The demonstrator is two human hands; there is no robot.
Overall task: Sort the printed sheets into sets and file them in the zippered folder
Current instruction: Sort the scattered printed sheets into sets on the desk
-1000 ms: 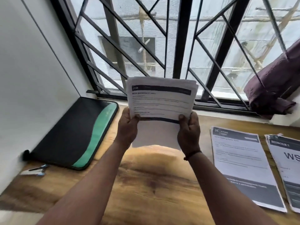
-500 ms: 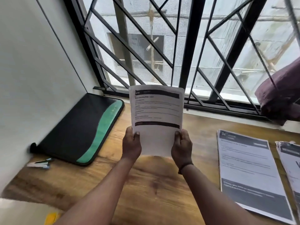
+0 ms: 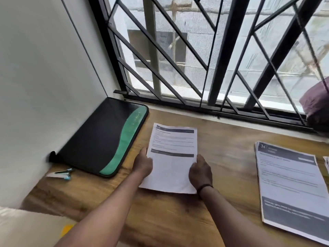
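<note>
A squared stack of printed sheets (image 3: pixel 171 157) with dark header bars lies flat on the wooden table (image 3: pixel 178 216). My left hand (image 3: pixel 143 164) grips its left edge and my right hand (image 3: pixel 200 171) grips its right edge. The black and green zippered folder (image 3: pixel 103 138) lies zipped up to the left, against the wall. A second set of printed sheets (image 3: pixel 292 189) lies on the table at the right, and the edge of a third set (image 3: pixel 326 164) shows at the far right.
A small stapler (image 3: pixel 61 174) lies by the wall in front of the folder. A barred window (image 3: pixel 204 56) runs along the table's far edge. A purple cloth (image 3: pixel 316 104) hangs at the right of the sill.
Both hands have lowered the stack from upright in front of the window down flat onto the table, its fanned sheets now squared. The camera has tilted downward.
</note>
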